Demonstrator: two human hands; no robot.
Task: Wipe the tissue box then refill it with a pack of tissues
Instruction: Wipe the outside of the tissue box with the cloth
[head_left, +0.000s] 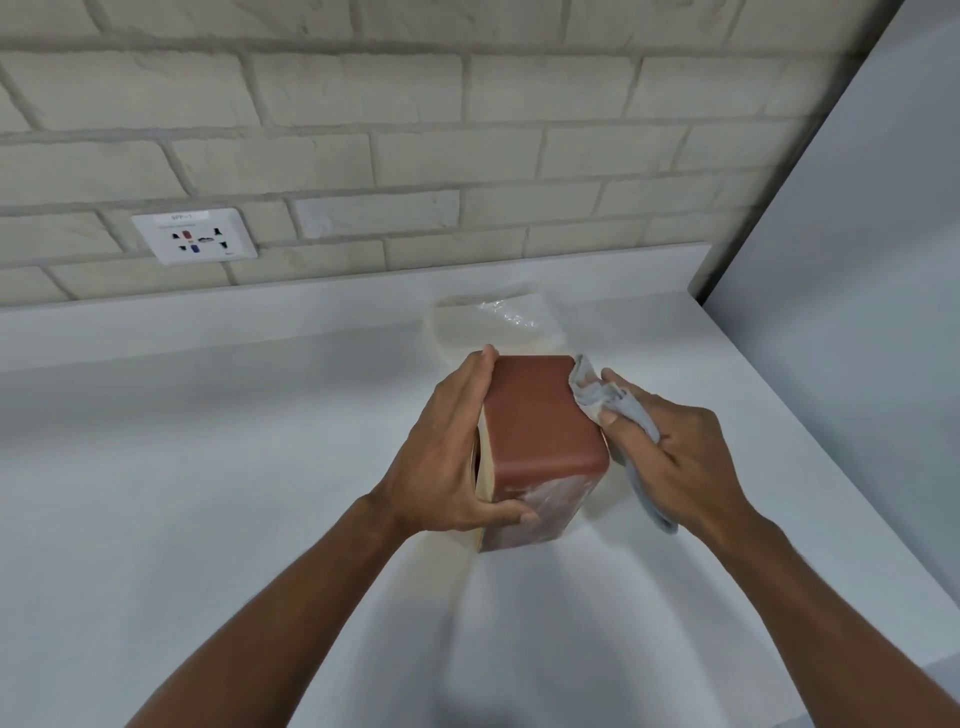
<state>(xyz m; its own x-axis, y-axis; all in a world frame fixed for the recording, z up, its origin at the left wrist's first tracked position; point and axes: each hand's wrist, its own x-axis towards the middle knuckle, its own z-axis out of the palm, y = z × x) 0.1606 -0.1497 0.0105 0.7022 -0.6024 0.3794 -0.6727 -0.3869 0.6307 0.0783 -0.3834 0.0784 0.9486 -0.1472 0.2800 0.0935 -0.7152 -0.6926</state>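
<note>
A reddish-brown tissue box (540, 421) with a cream-coloured left face stands on end on the white counter (208, 467). My left hand (452, 452) grips its left side, thumb across the near lower face. My right hand (670, 452) is closed on a grey cloth (608, 400), which is pressed against the box's right side near its far top corner. Behind the box, by the wall, lies a clear-wrapped pack of tissues (493, 325).
A pale brick wall (467, 130) runs along the back of the counter, with a white socket plate (195, 236) at the left. A grey panel (857, 260) closes off the right side. The counter's right edge slants down toward the lower right.
</note>
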